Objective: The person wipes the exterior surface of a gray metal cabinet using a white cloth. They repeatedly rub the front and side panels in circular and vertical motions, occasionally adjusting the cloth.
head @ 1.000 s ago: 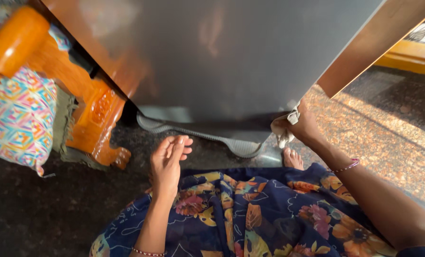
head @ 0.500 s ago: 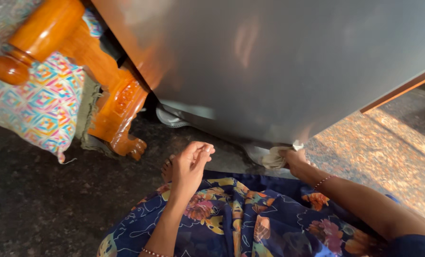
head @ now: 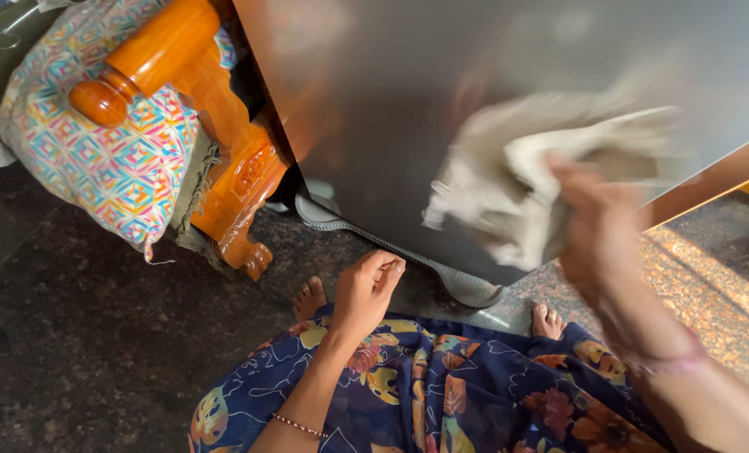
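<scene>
With my right hand's fingers [head: 580, 189] bunched around the pale cloth [head: 508, 189], I've got it up against the grey fridge door [head: 441, 75], blurred mid-swipe. My left hand [head: 366, 289] hangs loose and empty over my floral skirt [head: 441, 394]. Can't tell how much door is clean; I'd guess lots left.

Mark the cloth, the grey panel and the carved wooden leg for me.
cloth [head: 508, 197], head view, on its bunched middle.
grey panel [head: 391, 109], head view, on its bare face.
carved wooden leg [head: 244, 189], head view, on its carved side.
</scene>
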